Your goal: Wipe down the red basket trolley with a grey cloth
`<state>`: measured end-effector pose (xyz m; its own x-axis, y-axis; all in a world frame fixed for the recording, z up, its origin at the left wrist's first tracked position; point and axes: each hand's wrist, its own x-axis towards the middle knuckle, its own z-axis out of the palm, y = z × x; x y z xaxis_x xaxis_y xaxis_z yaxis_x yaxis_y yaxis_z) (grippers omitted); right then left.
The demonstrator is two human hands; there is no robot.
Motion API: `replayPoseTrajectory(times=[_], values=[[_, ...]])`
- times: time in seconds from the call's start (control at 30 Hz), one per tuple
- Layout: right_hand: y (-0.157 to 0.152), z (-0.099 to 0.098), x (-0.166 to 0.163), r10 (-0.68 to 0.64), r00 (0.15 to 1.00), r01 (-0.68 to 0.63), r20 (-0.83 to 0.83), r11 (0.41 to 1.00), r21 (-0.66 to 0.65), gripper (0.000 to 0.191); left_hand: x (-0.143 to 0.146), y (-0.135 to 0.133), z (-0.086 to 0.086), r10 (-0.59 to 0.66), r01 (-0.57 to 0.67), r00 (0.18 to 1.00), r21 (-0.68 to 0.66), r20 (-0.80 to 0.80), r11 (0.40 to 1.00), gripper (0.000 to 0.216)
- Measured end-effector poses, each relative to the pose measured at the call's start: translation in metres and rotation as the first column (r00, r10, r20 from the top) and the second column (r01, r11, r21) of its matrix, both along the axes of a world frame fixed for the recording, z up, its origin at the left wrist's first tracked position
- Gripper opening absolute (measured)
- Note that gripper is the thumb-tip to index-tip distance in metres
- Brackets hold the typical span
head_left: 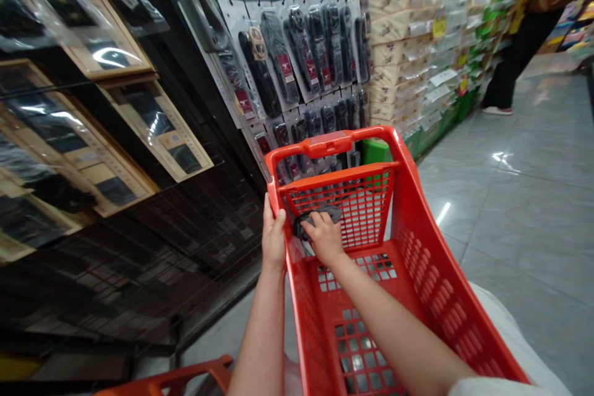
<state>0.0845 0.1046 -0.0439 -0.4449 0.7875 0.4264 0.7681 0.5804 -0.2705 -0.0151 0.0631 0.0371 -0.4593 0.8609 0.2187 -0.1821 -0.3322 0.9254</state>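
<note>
A red plastic shopping basket fills the lower middle of the head view, its handle folded over the far end. My left hand grips the basket's left rim, fingers curled over the edge. Inside the basket, near its far wall, my right hand is closed on a dark grey cloth-like item. Both forearms reach up from the bottom of the frame.
Framed pictures in plastic wrap hang on a black wire rack at left. A pegboard of black packaged goods stands ahead. Stacked tissue packs line the aisle at right. Another person stands far right on the grey tiled floor.
</note>
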Motion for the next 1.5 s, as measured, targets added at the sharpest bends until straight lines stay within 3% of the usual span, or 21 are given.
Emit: replayPoseTrajectory(times=[0.13, 0.23, 0.3, 0.37, 0.43, 0.53, 0.67, 0.77, 0.87, 0.97, 1.07, 1.2, 1.3, 1.37, 1.43, 1.5], values=[[-0.011, -0.054, 0.011, 0.033, 0.993, -0.021, 0.113, 0.994, -0.105, 0.029, -0.002, 0.0, -0.003, -0.003, 0.003, 1.0, -0.019, -0.024, 1.0, 0.077], [-0.016, -0.069, 0.015, 0.039, 0.994, -0.023, 0.102, 0.988, -0.156, 0.026, -0.006, 0.0, -0.006, 0.007, -0.01, 0.999, -0.05, -0.05, 0.999, 0.075], [-0.017, -0.059, 0.014, -0.011, 1.0, 0.01, -0.007, 0.989, -0.149, 0.027, -0.007, 0.001, -0.008, 0.014, -0.018, 0.997, -0.058, -0.071, 0.998, 0.074], [-0.014, -0.037, 0.01, -0.031, 0.987, 0.023, -0.155, 0.998, -0.056, 0.03, -0.008, 0.002, -0.009, 0.017, -0.021, 0.996, -0.048, -0.093, 0.999, 0.073], [-0.005, -0.012, 0.006, 0.045, 0.966, -0.013, -0.255, 0.992, 0.123, 0.03, -0.008, 0.004, -0.009, 0.017, -0.02, 0.995, -0.031, -0.102, 0.999, 0.073], [0.014, 0.016, 0.006, 0.162, 0.953, -0.071, -0.257, 0.942, 0.329, 0.029, -0.007, 0.005, -0.006, 0.016, -0.017, 0.995, -0.011, -0.094, 1.0, 0.074], [0.035, 0.022, 0.022, 0.162, 0.97, -0.086, -0.179, 0.924, 0.372, 0.026, -0.006, 0.005, -0.002, 0.033, -0.034, 0.995, -0.007, -0.099, 0.999, 0.077], [0.042, 0.02, 0.045, 0.019, 0.944, 0.11, -0.33, 0.924, 0.367, 0.031, -0.008, 0.005, -0.002, 0.043, -0.048, 0.992, -0.044, -0.12, 0.998, 0.078], [0.051, 0.027, 0.074, -0.164, 0.785, 0.413, -0.597, 0.857, 0.308, 0.037, -0.013, 0.006, -0.006, 0.045, -0.053, 0.988, -0.051, -0.149, 0.997, 0.076], [0.065, 0.03, 0.098, -0.198, 0.645, 0.552, -0.738, 0.788, 0.272, 0.041, -0.017, 0.008, -0.01, 0.043, -0.053, 0.983, -0.047, -0.181, 0.998, 0.074], [0.072, 0.014, 0.102, -0.222, 0.592, 0.578, -0.774, 0.786, 0.217, 0.041, -0.018, 0.01, -0.012, 0.075, -0.085, 0.974, -0.039, -0.215, 0.996, 0.072], [0.059, -0.038, 0.088, -0.378, 0.484, 0.646, -0.789, 0.763, 0.031, 0.034, -0.017, 0.011, -0.01, 0.097, -0.11, 0.969, -0.044, -0.227, 0.993, 0.072], [0.043, -0.08, 0.076, -0.58, 0.289, 0.702, -0.762, 0.669, -0.243, 0.031, -0.015, 0.01, -0.007, 0.089, -0.104, 0.969, -0.053, -0.23, 0.993, 0.075], [0.039, -0.098, 0.069, -0.655, 0.154, 0.673, -0.739, 0.617, -0.407, 0.036, -0.013, 0.008, -0.004, 0.081, -0.097, 0.974, -0.067, -0.213, 0.993, 0.076], [0.044, -0.101, 0.065, -0.659, 0.036, 0.67, -0.751, 0.574, -0.471, 0.038, -0.012, 0.007, -0.003, 0.051, -0.067, 0.982, -0.084, -0.184, 0.994, 0.077], [0.059, -0.086, 0.065, -0.614, -0.014, 0.715, -0.79, 0.546, -0.437, 0.037, -0.012, 0.007, -0.002, 0.019, -0.035, 0.986, -0.091, -0.168, 0.995, 0.077]])
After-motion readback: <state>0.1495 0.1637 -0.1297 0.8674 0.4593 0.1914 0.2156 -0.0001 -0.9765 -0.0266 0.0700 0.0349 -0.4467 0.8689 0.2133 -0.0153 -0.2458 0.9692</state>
